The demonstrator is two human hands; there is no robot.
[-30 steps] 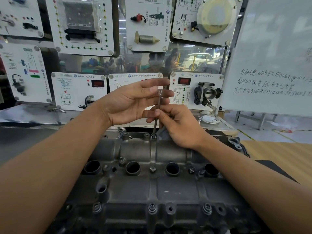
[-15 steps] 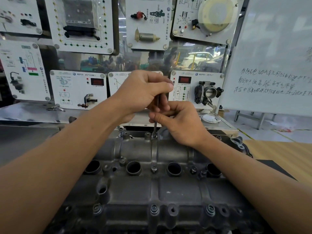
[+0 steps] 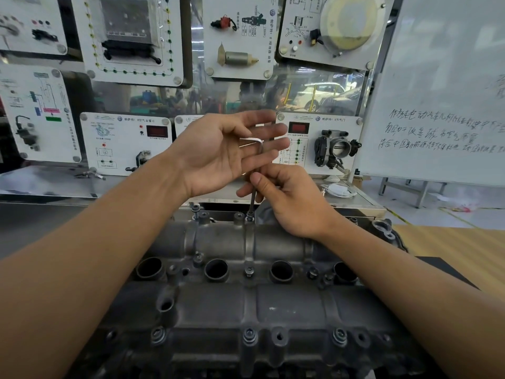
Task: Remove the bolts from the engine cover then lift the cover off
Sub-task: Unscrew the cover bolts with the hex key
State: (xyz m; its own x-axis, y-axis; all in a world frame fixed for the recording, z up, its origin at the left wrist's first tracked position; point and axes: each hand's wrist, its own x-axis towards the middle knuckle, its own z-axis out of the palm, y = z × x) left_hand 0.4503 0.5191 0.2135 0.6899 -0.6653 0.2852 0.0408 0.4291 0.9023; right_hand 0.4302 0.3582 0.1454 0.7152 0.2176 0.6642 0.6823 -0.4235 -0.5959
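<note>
Head view, looking down: closest to me lies the dark grey cast-metal engine cover (image 3: 273,305), with round-headed steel bolts (image 3: 250,335) seated along its near edge and one more between the middle bores. At the far edge, a silver L-shaped hex key (image 3: 252,201) stands upright, its tip in a bolt head. The right hand (image 3: 295,203) pinches the key's shaft between thumb and fingers. The left hand (image 3: 218,154) is spread flat, palm toward me, straight fingers against the key's short arm. Behind, white training panels (image 3: 125,143) hang above a steel counter (image 3: 41,184), beside a whiteboard (image 3: 437,91).
</note>
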